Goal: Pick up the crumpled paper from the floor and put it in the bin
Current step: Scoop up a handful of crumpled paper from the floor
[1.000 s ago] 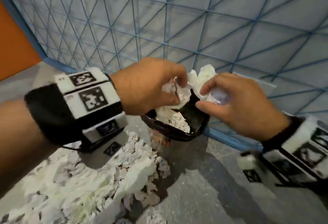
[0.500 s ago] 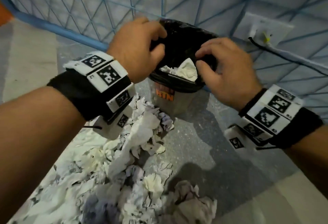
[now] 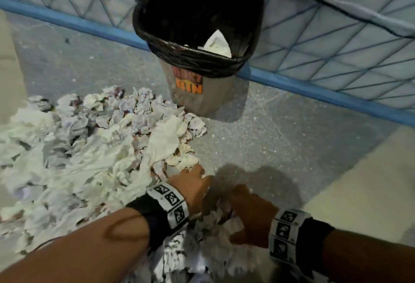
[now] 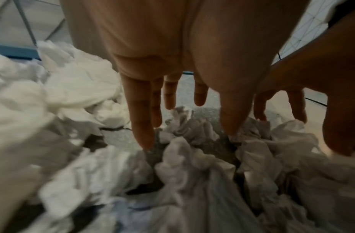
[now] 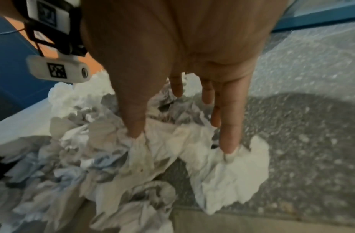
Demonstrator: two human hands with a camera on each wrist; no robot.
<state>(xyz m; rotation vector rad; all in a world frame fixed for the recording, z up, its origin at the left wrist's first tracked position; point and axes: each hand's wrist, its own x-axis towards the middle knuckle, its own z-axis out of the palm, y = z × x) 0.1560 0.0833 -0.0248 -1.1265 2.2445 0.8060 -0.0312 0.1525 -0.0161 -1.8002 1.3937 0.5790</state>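
The bin (image 3: 213, 101), lined with a black bag, stands upright against the wall with white paper (image 3: 216, 44) inside. A big heap of crumpled paper (image 3: 89, 148) covers the floor to its left. Nearer me lies a smaller clump of paper (image 3: 215, 224), with my left hand (image 3: 193, 184) and right hand (image 3: 249, 213) on either side of it. In the left wrist view my left hand (image 4: 186, 126) has straight fingers whose tips touch the paper (image 4: 192, 157). In the right wrist view my right hand (image 5: 182, 138) is spread, thumb and fingertips pressing into the paper (image 5: 228, 173). Neither hand has closed around any paper.
A pale wall with a blue lattice and a blue skirting (image 3: 314, 87) runs behind the bin. A black cable (image 3: 336, 8) hangs along the wall at the upper right. Speckled grey floor (image 3: 292, 136) lies between my hands and the bin.
Both hands left the bin's rim and came down to the paper on the floor near me. The paper they held a second ago now lies in the bin.
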